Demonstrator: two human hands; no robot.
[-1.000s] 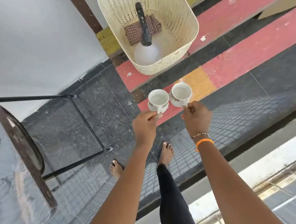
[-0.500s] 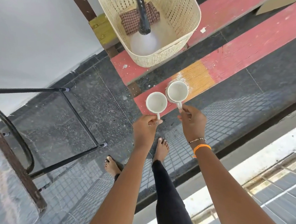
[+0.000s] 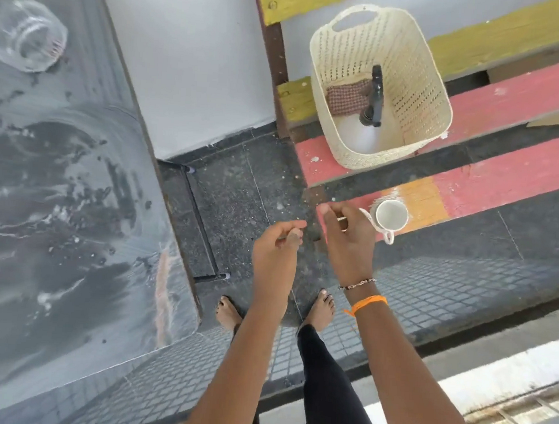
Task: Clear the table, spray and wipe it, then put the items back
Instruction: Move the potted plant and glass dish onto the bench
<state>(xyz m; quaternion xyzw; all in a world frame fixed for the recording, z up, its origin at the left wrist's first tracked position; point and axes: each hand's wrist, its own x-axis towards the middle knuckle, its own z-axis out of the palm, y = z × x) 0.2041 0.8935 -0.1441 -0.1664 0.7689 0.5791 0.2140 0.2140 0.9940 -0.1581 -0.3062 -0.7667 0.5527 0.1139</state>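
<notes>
- Currently standing between the table (image 3: 57, 196) and the painted bench (image 3: 512, 181), with both arms reaching forward and down toward the bench.
- One white cup (image 3: 391, 214) sits upright on the near plank, mouth up and handle toward me. Judgement: it is parked here so the tabletop is free for cleaning.
- A second cup (image 3: 367, 217) shows only as a white arc of rim touching the first; my right hand covers the rest.
- Right hand (image 3: 345, 239): wrist low, back of the hand up, fingers curled down over that hidden cup. A sliver of white shows between the fingers, but I cannot tell whether I am pinching the handle or have let go.
- Left hand (image 3: 279, 248): beside the right, clear of the bench and touching nothing. Its fingers are loosely curled with the thumb near the fingertips, and they hold nothing.
- The basket (image 3: 441, 100) stands on the far plank. Inside are the spray bottle (image 3: 375, 92) and the checked cloth (image 3: 346, 95), untouched, both well within reach. Judgement: they are staged for the spray-and-wipe step.
- The tabletop is smeared and streaked. A clear glass vessel (image 3: 29, 35) remains at its far end, so clearing looks unfinished.
</notes>
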